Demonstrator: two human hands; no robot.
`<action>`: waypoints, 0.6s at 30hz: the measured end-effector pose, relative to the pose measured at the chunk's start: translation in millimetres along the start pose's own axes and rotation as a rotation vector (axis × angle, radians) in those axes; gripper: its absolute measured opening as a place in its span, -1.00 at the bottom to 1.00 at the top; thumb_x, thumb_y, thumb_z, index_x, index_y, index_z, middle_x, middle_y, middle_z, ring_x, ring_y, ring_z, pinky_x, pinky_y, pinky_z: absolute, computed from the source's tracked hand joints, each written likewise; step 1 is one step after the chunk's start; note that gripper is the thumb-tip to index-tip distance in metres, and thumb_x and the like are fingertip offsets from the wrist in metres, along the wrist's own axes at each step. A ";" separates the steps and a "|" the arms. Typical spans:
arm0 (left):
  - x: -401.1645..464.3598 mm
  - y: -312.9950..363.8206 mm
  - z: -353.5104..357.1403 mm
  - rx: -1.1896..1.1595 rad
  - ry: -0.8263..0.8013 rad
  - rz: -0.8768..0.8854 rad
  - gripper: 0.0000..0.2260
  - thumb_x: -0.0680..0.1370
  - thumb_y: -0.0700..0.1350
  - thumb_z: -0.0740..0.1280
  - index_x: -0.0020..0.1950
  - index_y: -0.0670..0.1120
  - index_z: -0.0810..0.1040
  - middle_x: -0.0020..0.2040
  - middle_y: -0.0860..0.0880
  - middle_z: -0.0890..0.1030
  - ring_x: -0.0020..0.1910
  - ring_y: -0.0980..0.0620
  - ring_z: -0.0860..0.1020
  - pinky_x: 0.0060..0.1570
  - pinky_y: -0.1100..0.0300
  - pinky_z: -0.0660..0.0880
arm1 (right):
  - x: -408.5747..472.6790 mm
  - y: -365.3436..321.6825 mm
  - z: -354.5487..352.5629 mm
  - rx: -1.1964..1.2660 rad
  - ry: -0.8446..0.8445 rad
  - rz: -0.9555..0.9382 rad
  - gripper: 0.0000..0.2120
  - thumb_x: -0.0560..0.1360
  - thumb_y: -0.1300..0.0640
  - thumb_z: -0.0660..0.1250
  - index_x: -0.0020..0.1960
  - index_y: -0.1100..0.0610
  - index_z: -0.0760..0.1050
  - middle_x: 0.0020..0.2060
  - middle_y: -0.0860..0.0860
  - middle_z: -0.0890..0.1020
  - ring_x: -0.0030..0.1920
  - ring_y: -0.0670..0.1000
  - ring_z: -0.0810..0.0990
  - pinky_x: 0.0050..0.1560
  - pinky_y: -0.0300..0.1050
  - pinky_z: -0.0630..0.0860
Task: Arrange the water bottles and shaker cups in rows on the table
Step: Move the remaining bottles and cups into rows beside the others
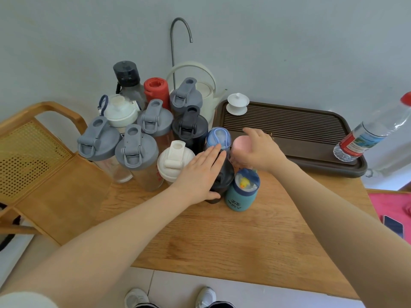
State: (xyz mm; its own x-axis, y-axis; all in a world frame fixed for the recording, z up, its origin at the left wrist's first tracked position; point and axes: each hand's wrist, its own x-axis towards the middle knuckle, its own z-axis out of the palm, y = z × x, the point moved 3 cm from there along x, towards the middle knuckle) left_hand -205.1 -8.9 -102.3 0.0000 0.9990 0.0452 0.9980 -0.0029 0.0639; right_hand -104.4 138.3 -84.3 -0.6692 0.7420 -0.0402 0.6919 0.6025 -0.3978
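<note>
Several shaker cups and bottles stand crowded at the table's back left: grey-lidded clear shakers (136,150), a white-lidded shaker (174,160), a dark shaker (189,127), a red bottle (155,88) and a blue-lidded bottle (216,136). My left hand (200,172) lies flat, fingers together, against a black bottle (223,176), its thumb at the bottle's front. My right hand (258,150) curls over the top of a pink bottle (239,145). A teal bottle with a duck lid (243,190) stands just in front.
A dark slatted tea tray (289,130) fills the back right, with a white lidded cup (237,104) and a tilted clear plastic water bottle (373,130) on it. A white kettle (206,92) and gooseneck tap (175,41) stand behind. A wooden chair (37,156) is at left.
</note>
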 end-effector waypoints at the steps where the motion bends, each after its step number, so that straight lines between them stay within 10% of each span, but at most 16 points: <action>1: 0.0 -0.1 -0.3 -0.006 -0.003 -0.001 -0.05 0.38 0.16 0.39 0.47 -0.16 -0.18 0.52 -0.17 -0.14 0.48 -0.10 -0.12 0.34 0.15 -0.21 | 2.5 -9.0 -2.6 -0.013 0.049 -0.074 -0.33 0.41 -0.17 0.27 0.43 0.06 0.18 0.39 0.10 0.33 0.37 0.18 0.27 0.31 0.15 0.25; 18: -67.5 -48.8 -27.6 -0.134 0.115 -0.136 -0.14 0.40 0.22 0.33 0.48 -0.15 -0.02 0.52 -0.09 0.01 0.49 -0.01 -0.04 0.38 0.23 -0.16 | 33.3 -70.1 3.0 -0.261 -0.274 -0.191 -0.45 0.48 -0.10 0.26 0.37 0.13 0.27 0.29 0.16 0.35 0.21 0.23 0.42 0.12 0.06 0.38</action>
State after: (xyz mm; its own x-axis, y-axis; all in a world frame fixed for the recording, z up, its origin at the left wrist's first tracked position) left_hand -255.6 -77.4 -81.0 -0.1491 0.9789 0.1397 0.9708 0.1180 0.2090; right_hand -176.0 119.9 -60.5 -0.8149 0.5253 -0.2448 0.5703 0.8021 -0.1773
